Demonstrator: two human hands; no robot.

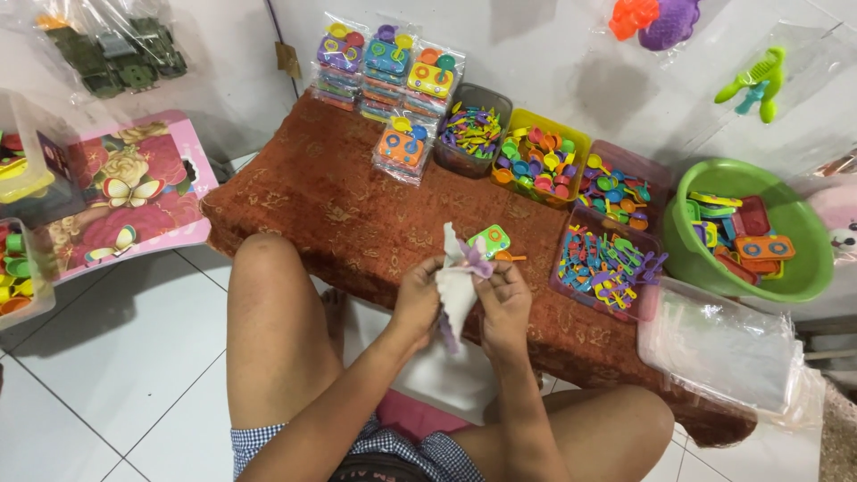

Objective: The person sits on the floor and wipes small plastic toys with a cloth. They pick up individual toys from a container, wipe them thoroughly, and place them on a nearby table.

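Both hands, the left hand (418, 295) and the right hand (505, 299), are pinching a thin clear plastic bag (457, 290) just off the counter's (357, 214) near edge, a purple toy piece (473, 259) poking from its mouth. The bag looks light, limp and slippery; gripping near the open mouth seems best.

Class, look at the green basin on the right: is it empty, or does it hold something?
Not empty. The green basin holds flat toy pieces in red, orange, blue and yellow, lying across its bottom.

Single head view: looks steeply down from above seated person, close over lap and low table (303, 192).
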